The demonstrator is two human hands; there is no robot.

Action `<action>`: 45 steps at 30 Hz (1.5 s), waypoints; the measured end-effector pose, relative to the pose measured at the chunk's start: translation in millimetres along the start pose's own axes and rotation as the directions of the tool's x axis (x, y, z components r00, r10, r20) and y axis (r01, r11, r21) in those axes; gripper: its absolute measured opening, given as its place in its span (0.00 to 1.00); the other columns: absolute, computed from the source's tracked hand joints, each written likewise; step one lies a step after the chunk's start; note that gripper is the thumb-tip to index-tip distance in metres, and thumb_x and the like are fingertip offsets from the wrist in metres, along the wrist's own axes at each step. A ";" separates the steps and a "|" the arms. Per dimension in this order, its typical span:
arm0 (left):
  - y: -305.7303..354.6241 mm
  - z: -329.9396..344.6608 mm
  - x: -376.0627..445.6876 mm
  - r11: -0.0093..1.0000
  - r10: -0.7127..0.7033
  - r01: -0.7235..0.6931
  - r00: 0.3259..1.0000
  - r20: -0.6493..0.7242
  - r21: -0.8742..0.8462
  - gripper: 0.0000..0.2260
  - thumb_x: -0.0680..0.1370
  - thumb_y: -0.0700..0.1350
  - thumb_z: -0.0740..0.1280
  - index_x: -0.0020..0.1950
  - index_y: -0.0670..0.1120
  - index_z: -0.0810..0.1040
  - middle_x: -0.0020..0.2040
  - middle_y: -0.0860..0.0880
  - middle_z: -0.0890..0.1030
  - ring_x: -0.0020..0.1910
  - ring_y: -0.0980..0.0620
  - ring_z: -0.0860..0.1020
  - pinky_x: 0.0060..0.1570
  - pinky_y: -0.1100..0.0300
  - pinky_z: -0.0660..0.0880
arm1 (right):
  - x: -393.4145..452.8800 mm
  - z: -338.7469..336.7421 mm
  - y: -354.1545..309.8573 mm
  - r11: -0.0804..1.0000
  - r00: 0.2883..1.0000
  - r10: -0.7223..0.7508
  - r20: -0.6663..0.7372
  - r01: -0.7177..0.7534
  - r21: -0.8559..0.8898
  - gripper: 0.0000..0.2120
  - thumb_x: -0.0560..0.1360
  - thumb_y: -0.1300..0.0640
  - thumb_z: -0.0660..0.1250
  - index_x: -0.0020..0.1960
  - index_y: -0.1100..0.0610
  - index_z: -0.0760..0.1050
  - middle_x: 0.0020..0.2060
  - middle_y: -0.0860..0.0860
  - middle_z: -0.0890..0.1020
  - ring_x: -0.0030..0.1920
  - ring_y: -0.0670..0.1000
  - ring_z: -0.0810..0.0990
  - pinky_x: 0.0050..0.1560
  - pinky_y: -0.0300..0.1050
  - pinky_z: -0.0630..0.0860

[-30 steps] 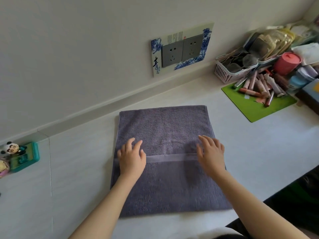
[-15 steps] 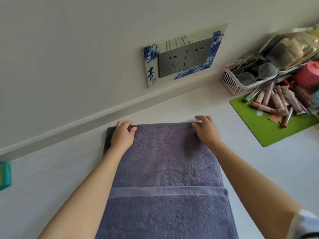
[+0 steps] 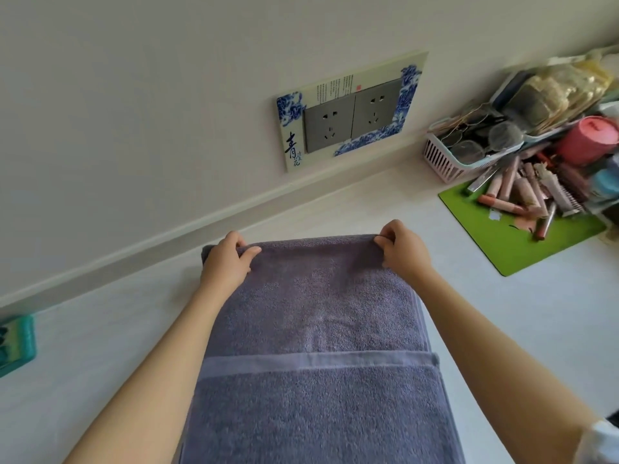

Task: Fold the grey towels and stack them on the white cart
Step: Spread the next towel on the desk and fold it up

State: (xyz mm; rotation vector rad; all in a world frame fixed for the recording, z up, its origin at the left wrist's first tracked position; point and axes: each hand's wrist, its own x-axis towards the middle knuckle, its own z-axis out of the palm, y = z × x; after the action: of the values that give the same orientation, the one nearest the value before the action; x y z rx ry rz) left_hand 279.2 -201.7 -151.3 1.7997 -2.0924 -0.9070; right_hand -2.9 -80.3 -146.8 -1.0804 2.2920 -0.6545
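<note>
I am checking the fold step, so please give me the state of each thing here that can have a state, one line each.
grey towel: partly folded, flat on the counter, far edge gripped at both corners.
left hand: grips the far left corner.
right hand: pinches the far right corner.
wall sockets: nothing plugged in.
pink basket: full of eyeglasses.
green mat: flat, cosmetics lying on it.

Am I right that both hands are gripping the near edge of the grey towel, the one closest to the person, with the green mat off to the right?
Not quite. The head view shows the left hand and right hand gripping the far edge of the grey towel, the one toward the wall, not the near one. The green mat does lie off to the right.
</note>
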 end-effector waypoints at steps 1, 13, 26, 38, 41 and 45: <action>-1.7 -3.7 -8.2 0.999 -0.003 0.003 1.000 0.003 -0.050 0.10 0.77 0.50 0.66 0.44 0.46 0.69 0.39 0.47 0.80 0.35 0.49 0.81 0.42 0.49 0.78 | -9.5 -3.1 -1.1 0.999 1.000 -0.017 -0.017 0.017 0.030 0.04 0.77 0.56 0.64 0.47 0.56 0.70 0.38 0.55 0.80 0.36 0.58 0.78 0.40 0.48 0.73; -31.4 -43.0 -170.3 0.947 0.183 -0.196 0.980 -0.076 -0.253 0.08 0.74 0.45 0.71 0.39 0.56 0.76 0.43 0.52 0.79 0.42 0.48 0.81 0.49 0.46 0.77 | -180.1 -29.2 19.0 0.967 0.974 -0.154 -0.164 0.183 0.176 0.06 0.75 0.61 0.66 0.43 0.56 0.69 0.35 0.48 0.76 0.37 0.53 0.74 0.37 0.43 0.65; -106.5 0.1 -293.3 0.900 0.330 -0.384 0.909 -0.253 -0.205 0.02 0.70 0.42 0.72 0.39 0.45 0.80 0.42 0.57 0.76 0.45 0.66 0.75 0.46 0.75 0.68 | -311.9 25.5 81.2 0.971 0.943 -0.204 -0.264 0.230 0.072 0.10 0.71 0.65 0.71 0.41 0.53 0.72 0.42 0.48 0.79 0.43 0.51 0.77 0.45 0.47 0.74; -133.6 18.2 -316.0 0.916 0.246 -0.276 0.960 -0.135 -0.292 0.15 0.69 0.38 0.76 0.37 0.58 0.77 0.43 0.52 0.77 0.46 0.64 0.75 0.49 0.78 0.65 | -334.1 48.0 102.8 0.980 0.970 -0.103 -0.219 0.137 0.147 0.08 0.73 0.66 0.68 0.42 0.56 0.71 0.43 0.51 0.75 0.41 0.44 0.73 0.41 0.28 0.67; -137.6 16.0 -320.8 0.887 0.279 -0.314 0.949 -0.148 -0.338 0.11 0.68 0.44 0.73 0.35 0.61 0.78 0.43 0.52 0.76 0.46 0.63 0.75 0.50 0.77 0.66 | -337.5 46.3 105.6 0.976 0.967 -0.138 -0.214 0.169 0.135 0.08 0.73 0.66 0.67 0.40 0.58 0.70 0.42 0.50 0.73 0.40 0.47 0.72 0.40 0.28 0.67; -150.4 23.8 -329.7 0.881 0.347 -0.367 0.930 -0.122 -0.299 0.08 0.68 0.45 0.72 0.40 0.60 0.78 0.43 0.52 0.74 0.46 0.62 0.74 0.51 0.74 0.67 | -344.3 49.9 117.4 0.977 0.966 -0.186 -0.181 0.202 0.073 0.09 0.73 0.63 0.68 0.36 0.59 0.69 0.40 0.50 0.72 0.40 0.49 0.71 0.41 0.30 0.65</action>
State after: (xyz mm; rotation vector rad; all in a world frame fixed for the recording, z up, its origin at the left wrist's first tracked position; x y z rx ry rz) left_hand 458.4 112.0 -188.2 1.2137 -2.0058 -0.9948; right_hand 152.6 251.3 -171.7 -1.2589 2.2929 -0.9553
